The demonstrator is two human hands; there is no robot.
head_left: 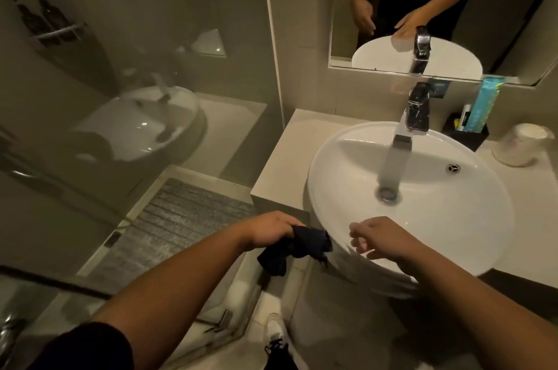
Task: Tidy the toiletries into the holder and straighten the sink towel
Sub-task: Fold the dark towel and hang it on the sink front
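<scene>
My left hand (268,230) grips a small dark towel (294,248), bunched up and hanging just off the front-left rim of the white round sink (338,158). My right hand (377,238) hovers over the sink's front rim, fingers loosely curled and holding nothing. At the back right of the counter a black holder (474,138) stands upright with a teal tube (483,106) and other small toiletries in it.
A chrome tap (415,115) rises behind the basin under a wall mirror (437,7). A white cup (522,143) stands at the right of the holder. A glass shower screen (136,67) closes off the left; a grey mat (178,224) lies on the floor.
</scene>
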